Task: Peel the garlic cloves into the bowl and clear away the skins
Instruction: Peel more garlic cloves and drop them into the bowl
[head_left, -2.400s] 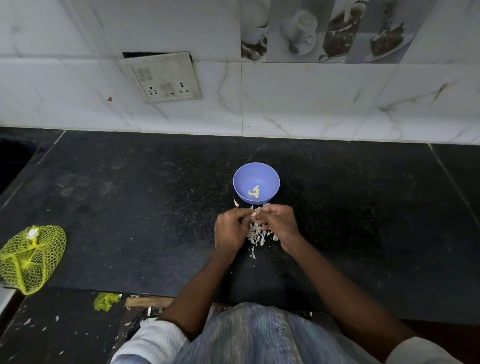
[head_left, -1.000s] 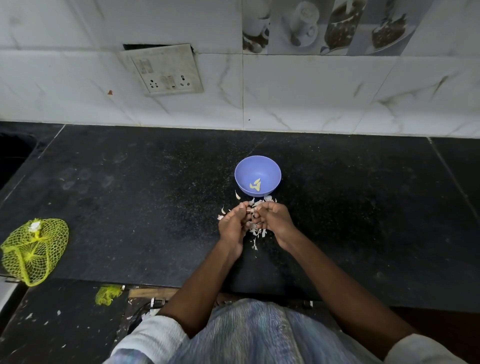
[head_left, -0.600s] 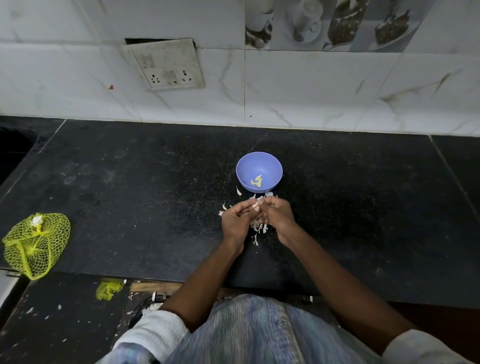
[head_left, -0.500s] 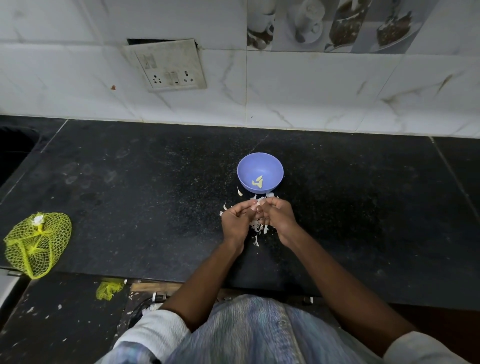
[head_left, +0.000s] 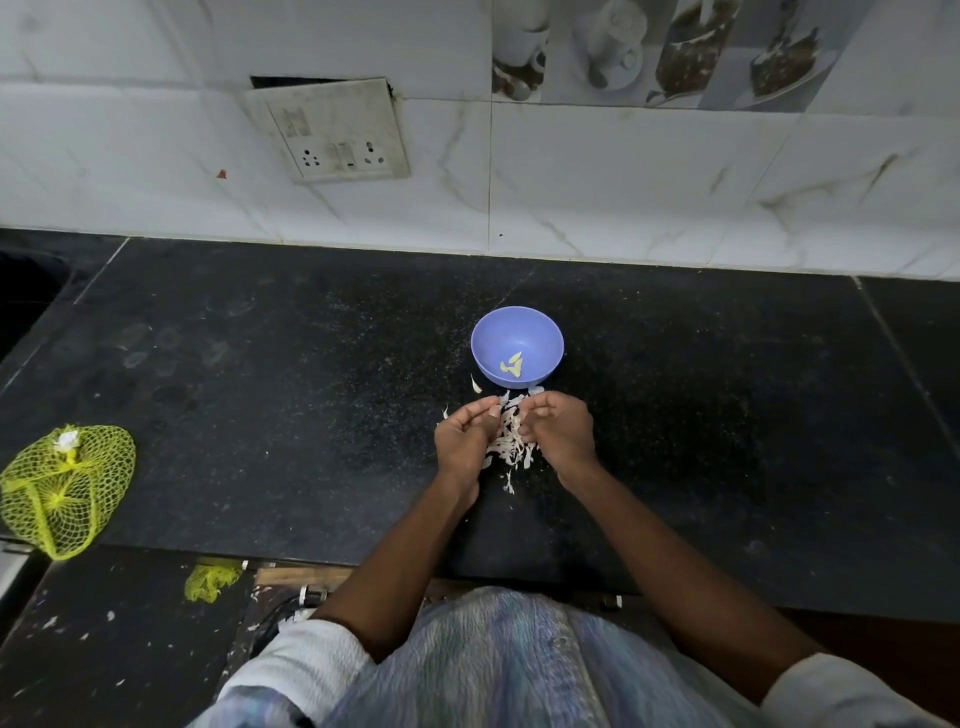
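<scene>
Centrally, on black counter (head_left: 260, 364): blue bowl (head_left: 540, 332) holding peeled garlic cloves (head_left: 511, 365); skins (head_left: 511, 441) heaped just below. Left hand (head_left: 465, 441), right hand (head_left: 561, 431) flanking heap, fingers curled; contents indiscernible. Yellow net bag (head_left: 62, 488) at left edge.

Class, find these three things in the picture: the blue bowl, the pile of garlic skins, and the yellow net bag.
blue bowl (head_left: 540, 325): head view, bare inner wall.
pile of garlic skins (head_left: 510, 441): head view, middle of pile.
yellow net bag (head_left: 65, 486): head view, mesh centre.
</scene>
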